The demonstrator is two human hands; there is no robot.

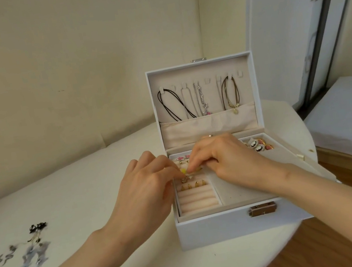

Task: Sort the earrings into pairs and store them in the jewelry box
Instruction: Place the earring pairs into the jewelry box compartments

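Observation:
A white jewelry box point(231, 226) stands open on the white table, its lid upright with necklaces point(202, 99) hanging inside. My left hand point(147, 188) and my right hand point(223, 160) meet over the pink ring-roll section point(198, 200), both pinching a small yellow earring point(184, 171). Pink earrings point(182, 158) and gold ones point(193, 184) sit in the rolls. Round black-and-white earrings point(256, 144) lie in the back right compartment. Long dangling earrings point(31, 255) and a black pair point(37, 227) lie on the table at the left.
The table's curved edge point(280, 248) runs close in front of and right of the box, with wooden floor beyond. A bed with a white sheet point(349, 112) is at the right. A wall stands close behind the table.

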